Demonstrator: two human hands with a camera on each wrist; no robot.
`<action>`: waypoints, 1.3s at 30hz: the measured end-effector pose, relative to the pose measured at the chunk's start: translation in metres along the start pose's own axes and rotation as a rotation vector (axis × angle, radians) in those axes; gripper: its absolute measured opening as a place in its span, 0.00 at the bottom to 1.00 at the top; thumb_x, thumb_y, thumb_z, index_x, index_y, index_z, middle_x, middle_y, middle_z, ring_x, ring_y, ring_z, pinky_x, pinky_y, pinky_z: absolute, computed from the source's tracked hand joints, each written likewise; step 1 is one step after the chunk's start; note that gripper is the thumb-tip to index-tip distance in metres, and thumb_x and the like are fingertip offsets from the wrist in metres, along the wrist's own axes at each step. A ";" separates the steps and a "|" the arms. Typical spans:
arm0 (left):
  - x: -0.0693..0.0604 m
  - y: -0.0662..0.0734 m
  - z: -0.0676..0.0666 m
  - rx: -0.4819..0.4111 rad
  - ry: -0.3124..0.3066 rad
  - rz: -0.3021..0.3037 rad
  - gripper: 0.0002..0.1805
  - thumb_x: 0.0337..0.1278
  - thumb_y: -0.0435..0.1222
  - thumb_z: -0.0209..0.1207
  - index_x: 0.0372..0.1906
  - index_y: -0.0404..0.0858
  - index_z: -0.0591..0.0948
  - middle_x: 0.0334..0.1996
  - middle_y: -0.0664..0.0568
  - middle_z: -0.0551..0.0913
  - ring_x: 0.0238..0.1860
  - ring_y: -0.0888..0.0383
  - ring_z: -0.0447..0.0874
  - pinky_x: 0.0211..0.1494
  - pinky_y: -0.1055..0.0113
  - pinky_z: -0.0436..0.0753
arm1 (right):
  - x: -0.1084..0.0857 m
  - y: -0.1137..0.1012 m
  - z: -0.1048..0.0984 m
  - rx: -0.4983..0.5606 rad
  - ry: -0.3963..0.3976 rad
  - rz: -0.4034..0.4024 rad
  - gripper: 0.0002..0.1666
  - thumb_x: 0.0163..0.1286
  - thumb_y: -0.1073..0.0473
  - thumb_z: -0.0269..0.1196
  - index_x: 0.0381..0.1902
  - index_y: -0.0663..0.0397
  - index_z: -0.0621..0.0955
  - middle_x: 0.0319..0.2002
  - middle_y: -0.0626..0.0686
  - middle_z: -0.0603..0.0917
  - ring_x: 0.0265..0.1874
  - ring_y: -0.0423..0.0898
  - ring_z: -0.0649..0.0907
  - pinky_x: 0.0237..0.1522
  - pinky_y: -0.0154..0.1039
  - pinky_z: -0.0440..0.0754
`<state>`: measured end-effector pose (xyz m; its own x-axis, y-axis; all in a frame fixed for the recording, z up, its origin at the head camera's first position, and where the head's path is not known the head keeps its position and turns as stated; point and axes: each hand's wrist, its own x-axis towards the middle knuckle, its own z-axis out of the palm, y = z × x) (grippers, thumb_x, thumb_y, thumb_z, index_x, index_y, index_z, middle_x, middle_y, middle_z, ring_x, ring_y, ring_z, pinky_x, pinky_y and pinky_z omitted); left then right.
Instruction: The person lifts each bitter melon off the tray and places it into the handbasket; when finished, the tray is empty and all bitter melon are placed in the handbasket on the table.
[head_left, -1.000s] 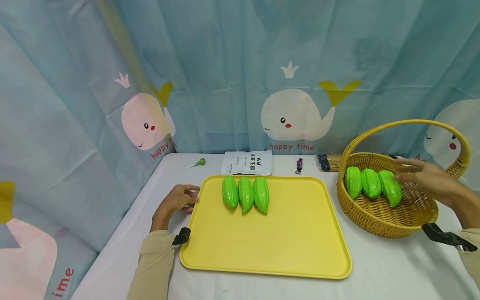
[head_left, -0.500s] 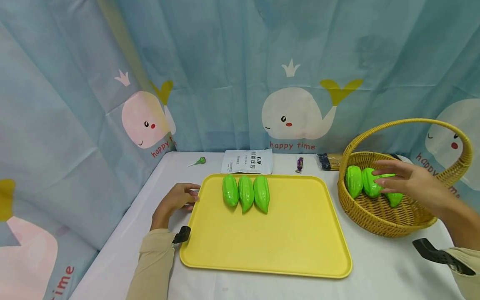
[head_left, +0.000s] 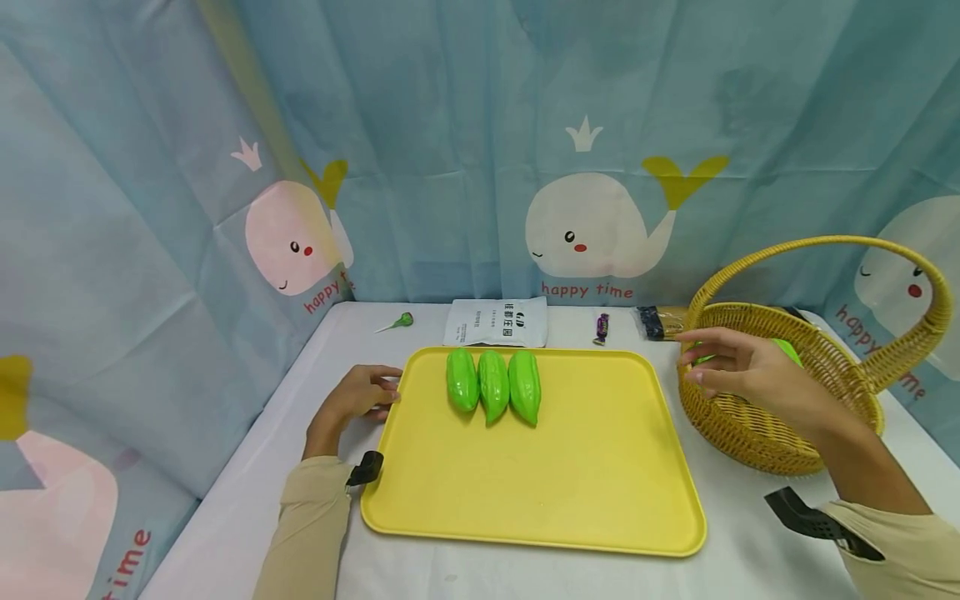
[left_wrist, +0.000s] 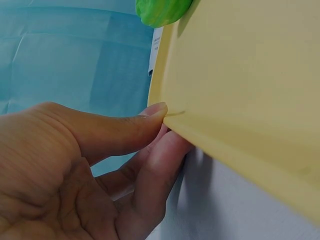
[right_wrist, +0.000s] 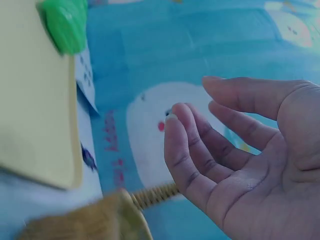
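My left hand [head_left: 352,398] pinches the left rim of a yellow tray [head_left: 540,483]; in the left wrist view the thumb [left_wrist: 135,127] lies on the rim with fingers beneath. Three glossy green, ridged fruits [head_left: 493,386], like star fruit, lie side by side near the tray's back edge. My right hand [head_left: 765,379] hovers over the left side of a wicker basket [head_left: 757,446], fingers loosely bent and holding nothing. Behind that hand, parts of green fruits [head_left: 786,350] show in the basket; the rest is hidden. The right wrist view shows bare fingers and palm [right_wrist: 240,185].
Along the back of the white table [head_left: 442,575] lie a green lollipop [head_left: 405,320], a white packet [head_left: 497,322], a purple-wrapped candy [head_left: 602,327] and a brown-and-black pack [head_left: 660,322]. A blue whale-print curtain [head_left: 450,150] hangs behind. The basket's tall handle [head_left: 825,242] arches upward.
My right hand has moved left across the basket, from its right side to its left rim, now covering most of the fruits there. The left hand and tray stay put.
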<state>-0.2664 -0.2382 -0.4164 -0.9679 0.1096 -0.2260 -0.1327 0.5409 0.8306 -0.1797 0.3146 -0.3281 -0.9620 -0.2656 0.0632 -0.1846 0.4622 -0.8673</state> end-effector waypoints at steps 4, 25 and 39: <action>0.000 0.000 0.000 0.000 0.003 0.004 0.28 0.71 0.28 0.62 0.73 0.28 0.75 0.48 0.40 0.82 0.30 0.59 0.82 0.32 0.69 0.84 | 0.013 -0.005 0.021 0.028 -0.055 -0.025 0.28 0.78 0.60 0.66 0.72 0.55 0.75 0.53 0.51 0.85 0.48 0.44 0.87 0.45 0.41 0.89; 0.001 -0.003 0.000 0.013 0.008 0.002 0.28 0.70 0.29 0.62 0.72 0.28 0.75 0.48 0.40 0.82 0.29 0.60 0.82 0.31 0.70 0.84 | 0.080 0.009 0.111 0.055 -0.228 0.038 0.30 0.76 0.59 0.67 0.71 0.61 0.76 0.62 0.70 0.79 0.52 0.58 0.86 0.47 0.51 0.89; 0.000 -0.001 0.002 0.006 0.020 -0.015 0.27 0.70 0.29 0.63 0.72 0.30 0.76 0.49 0.40 0.82 0.30 0.59 0.82 0.32 0.70 0.85 | 0.108 0.012 0.151 0.091 -0.260 0.076 0.32 0.77 0.58 0.66 0.75 0.56 0.74 0.67 0.70 0.74 0.55 0.58 0.86 0.47 0.51 0.90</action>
<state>-0.2664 -0.2374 -0.4183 -0.9699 0.0852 -0.2280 -0.1457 0.5472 0.8242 -0.2553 0.1639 -0.4065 -0.8864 -0.4465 -0.1219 -0.0839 0.4142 -0.9063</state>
